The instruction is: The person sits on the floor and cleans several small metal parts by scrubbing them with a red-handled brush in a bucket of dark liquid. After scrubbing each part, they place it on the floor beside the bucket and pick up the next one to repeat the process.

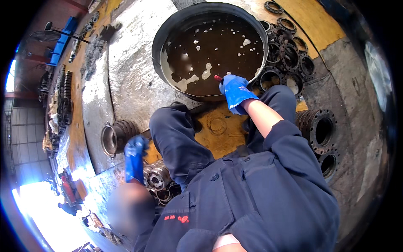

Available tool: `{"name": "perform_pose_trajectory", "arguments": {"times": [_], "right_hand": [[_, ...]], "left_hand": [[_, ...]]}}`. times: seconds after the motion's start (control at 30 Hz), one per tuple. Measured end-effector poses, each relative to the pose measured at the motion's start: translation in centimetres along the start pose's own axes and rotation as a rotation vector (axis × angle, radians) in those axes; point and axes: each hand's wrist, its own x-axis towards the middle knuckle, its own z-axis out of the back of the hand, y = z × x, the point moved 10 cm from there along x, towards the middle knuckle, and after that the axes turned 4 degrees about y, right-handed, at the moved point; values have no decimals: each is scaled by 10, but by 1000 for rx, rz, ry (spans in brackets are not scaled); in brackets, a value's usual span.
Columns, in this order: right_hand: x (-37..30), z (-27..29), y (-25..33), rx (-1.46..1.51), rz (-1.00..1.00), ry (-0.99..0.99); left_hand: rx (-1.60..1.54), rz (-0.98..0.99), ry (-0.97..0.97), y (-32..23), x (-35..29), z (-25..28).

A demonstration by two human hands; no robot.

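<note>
A wide dark metal tub (pixel 156 52) of brown liquid with pale floating foam stands in front of my knees. At its near right rim, my right hand (pixel 235 90) in a blue rubber glove is closed around a slim tool with a red end (pixel 218 78); the rest of it is hidden, so its kind does not show. Down on the left, my left hand (pixel 135 155), also blue-gloved, hangs beside my left knee. Closest to it are a stack of dark metal rings (pixel 119 136) and several shiny metal flanged parts (pixel 158 178). Its fingers are indistinct.
Many dark flanged rings (pixel 289 56) lie piled right of the tub. More stacked flanges (pixel 323 130) stand beside my right leg. Along the left run dark machine parts (pixel 66 96) and a fan (pixel 45 35). Worn sheets (pixel 134 71) cover the floor.
</note>
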Motion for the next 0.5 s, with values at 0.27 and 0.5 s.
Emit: {"name": "perform_pose_trajectory", "arguments": {"times": [0.27,0.5], "right_hand": [[-17,41,14,21,103,162],[12,59,5,76,150,118]], "left_hand": [[227,-199,300,-127,202,-106],[747,-313,283,-94,343,-236]]}}
